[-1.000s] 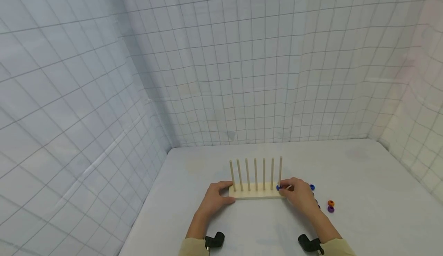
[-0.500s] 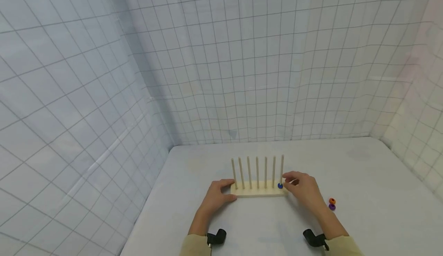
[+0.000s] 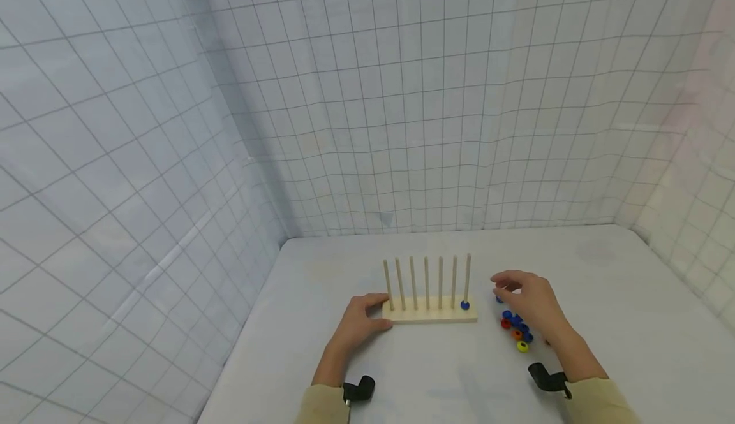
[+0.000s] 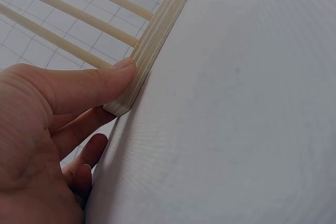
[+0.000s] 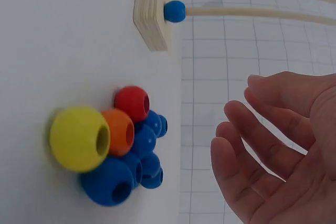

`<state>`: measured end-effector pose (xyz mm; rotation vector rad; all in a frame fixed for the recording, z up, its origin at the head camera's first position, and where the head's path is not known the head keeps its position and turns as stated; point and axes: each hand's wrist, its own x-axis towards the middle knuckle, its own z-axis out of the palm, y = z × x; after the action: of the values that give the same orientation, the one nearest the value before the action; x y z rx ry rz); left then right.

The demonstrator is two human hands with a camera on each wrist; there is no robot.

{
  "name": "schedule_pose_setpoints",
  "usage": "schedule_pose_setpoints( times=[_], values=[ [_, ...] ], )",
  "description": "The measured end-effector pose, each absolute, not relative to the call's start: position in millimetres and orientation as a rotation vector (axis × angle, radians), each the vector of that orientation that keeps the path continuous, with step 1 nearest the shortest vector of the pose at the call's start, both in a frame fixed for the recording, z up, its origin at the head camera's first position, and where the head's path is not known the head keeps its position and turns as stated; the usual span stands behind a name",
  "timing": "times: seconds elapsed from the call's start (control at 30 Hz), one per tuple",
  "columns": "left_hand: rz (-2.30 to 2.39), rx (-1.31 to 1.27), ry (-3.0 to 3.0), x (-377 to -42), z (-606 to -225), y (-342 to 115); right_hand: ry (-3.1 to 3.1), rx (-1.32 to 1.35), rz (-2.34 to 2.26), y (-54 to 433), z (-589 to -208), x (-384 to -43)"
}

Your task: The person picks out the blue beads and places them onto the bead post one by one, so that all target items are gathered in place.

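Observation:
My left hand (image 3: 357, 325) grips the left end of a pale wooden peg stand (image 3: 429, 315), thumb on its front edge, as the left wrist view also shows. Several thin upright pegs rise from the base. At the foot of the rightmost peg sits a blue bead (image 5: 175, 11). Off to the right of the stand, my right hand (image 3: 531, 299) hovers with fingers loosely bent and nothing between them. A cluster of loose beads lies below it: several blue ones (image 5: 106, 181), a red bead (image 5: 132, 103), an orange bead (image 5: 120, 131) and a yellow bead (image 5: 80, 139).
A white table (image 3: 321, 264) carries everything. Behind it and at the sides hang white sheets (image 3: 402, 124) with a grid pattern. In the head view, one blue bead (image 3: 499, 299) lies apart, just under the right fingertips, and the right wrist partly hides another bead.
My right hand has let go of the blue bead at the rightmost peg and moved right, over the loose beads, uncovering several of them. My left hand keeps its grip on the stand.

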<state>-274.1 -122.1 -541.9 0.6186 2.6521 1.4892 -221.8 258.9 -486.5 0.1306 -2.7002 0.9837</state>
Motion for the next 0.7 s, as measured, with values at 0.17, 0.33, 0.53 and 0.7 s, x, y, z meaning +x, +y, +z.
schedule_pose_setpoints(
  times=[0.17, 0.33, 0.53, 0.7],
  values=[
    [1.478, 0.611, 2.654, -274.4, -544.5, -120.7, -2.741, 0.112, 0.955, 276.5, -484.6, -223.0],
    [1.471, 0.59, 2.653, -273.7, -543.0, -121.2, -2.782, 0.116, 0.935, 287.9, -487.6, -224.7],
    [1.479, 0.593, 2.647, -273.5, -540.0, -122.5, -2.837, 0.11, 0.902, 295.6, -496.4, -225.6],
    [1.485, 0.611, 2.642, -274.2, -541.1, -122.7, -2.907, 0.11, 0.882, 301.9, -505.2, -227.7]
  ],
)
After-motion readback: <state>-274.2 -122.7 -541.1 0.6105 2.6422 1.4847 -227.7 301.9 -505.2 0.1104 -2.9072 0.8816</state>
